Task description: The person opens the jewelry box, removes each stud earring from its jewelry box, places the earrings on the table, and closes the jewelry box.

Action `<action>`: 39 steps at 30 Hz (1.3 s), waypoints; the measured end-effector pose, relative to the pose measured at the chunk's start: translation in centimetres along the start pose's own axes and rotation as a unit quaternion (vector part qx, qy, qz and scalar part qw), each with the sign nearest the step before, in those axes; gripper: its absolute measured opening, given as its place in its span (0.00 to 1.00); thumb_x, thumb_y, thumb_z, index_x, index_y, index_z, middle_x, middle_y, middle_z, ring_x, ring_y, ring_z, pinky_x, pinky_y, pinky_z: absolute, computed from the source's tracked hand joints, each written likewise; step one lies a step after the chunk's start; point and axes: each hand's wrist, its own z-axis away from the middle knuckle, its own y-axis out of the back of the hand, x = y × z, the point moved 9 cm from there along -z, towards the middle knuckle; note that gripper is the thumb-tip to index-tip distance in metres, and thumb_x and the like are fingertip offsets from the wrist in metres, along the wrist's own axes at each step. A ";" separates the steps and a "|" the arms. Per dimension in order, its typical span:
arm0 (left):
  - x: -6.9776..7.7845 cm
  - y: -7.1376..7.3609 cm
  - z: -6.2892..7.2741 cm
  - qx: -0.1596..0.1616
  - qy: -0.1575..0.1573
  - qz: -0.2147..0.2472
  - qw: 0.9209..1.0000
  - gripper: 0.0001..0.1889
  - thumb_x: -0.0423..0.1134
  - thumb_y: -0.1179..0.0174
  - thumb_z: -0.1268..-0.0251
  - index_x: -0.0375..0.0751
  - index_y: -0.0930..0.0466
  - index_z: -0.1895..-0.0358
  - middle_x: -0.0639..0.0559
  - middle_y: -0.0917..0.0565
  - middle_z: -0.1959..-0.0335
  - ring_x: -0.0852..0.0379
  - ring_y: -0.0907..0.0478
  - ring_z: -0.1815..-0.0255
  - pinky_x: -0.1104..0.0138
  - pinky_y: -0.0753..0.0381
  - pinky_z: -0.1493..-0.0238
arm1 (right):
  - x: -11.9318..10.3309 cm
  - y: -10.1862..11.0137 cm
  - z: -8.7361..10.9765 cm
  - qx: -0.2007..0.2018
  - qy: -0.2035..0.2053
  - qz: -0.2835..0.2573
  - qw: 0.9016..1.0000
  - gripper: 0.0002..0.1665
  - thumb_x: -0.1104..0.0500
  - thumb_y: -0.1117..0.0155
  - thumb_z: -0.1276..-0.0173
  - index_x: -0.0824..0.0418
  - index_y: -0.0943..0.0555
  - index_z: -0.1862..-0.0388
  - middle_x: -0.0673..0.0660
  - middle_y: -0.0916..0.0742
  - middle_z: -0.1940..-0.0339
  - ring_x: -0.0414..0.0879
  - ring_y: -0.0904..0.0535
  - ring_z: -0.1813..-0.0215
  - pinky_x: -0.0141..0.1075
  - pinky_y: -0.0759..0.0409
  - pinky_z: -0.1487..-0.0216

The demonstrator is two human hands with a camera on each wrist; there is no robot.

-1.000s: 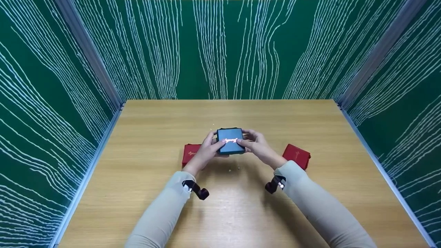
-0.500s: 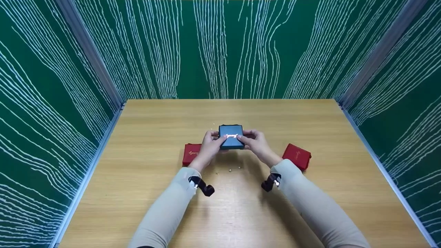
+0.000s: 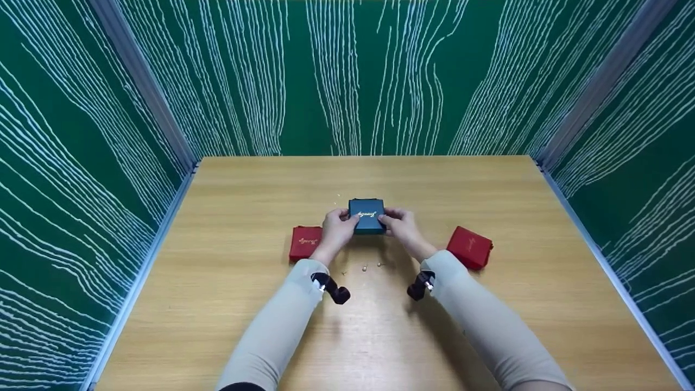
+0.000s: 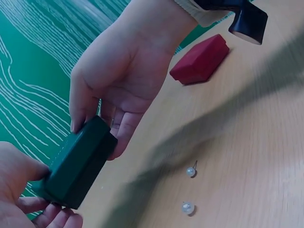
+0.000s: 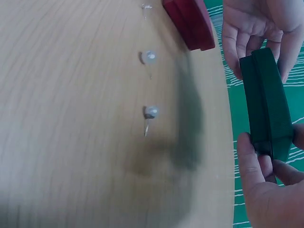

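A red box (image 3: 305, 243) sits left of the green box (image 3: 367, 225), which your left hand (image 3: 337, 231) and right hand (image 3: 403, 227) pinch from either side, raised above the table (image 3: 260, 201). You seem mid-hold; the next move likely calls for even pressure.

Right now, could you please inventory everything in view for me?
Green box: one, dark green, above table
Red boxes: two, red, on table, left and right
Pearl studs: two, white, on table, nearer than green box
Small piece: one, silvery, left of the studs
Specks: a couple, pale, beyond green box
Table: one, light wood, underneath
Walls: three, green with white lines, around table
Posts: two, grey, wall corners
Wrist cameras: two, black, one per wrist
Sleeves: two, pale, arms
Left hand and right hand: two, bare, gripping green box
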 end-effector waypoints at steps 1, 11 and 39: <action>0.0 0.0 0.0 0.002 -0.001 -0.007 1.000 0.19 0.34 0.36 0.24 0.24 0.17 0.38 0.31 0.12 0.41 0.41 0.13 0.39 0.57 0.13 0.34 | 0.1 0.0 -0.1 0.002 0.001 0.005 1.000 0.30 0.60 0.42 0.15 0.73 0.29 0.22 0.70 0.20 0.29 0.46 0.17 0.47 0.34 0.13 0.44; -1.3 -0.7 0.2 -0.004 0.010 -0.047 0.999 0.18 0.30 0.38 0.24 0.24 0.17 0.37 0.32 0.11 0.42 0.41 0.15 0.37 0.55 0.15 0.32 | 2.4 0.3 -1.0 0.020 -0.017 0.035 0.999 0.26 0.59 0.39 0.16 0.71 0.23 0.26 0.69 0.17 0.31 0.48 0.17 0.43 0.33 0.13 0.43; -2.4 -1.2 0.4 -0.025 0.004 -0.089 0.996 0.20 0.29 0.40 0.26 0.25 0.17 0.36 0.33 0.12 0.39 0.42 0.17 0.34 0.54 0.17 0.27 | 4.1 0.9 -1.4 0.030 -0.029 0.071 0.997 0.27 0.59 0.34 0.19 0.69 0.21 0.26 0.69 0.15 0.33 0.45 0.14 0.53 0.29 0.14 0.55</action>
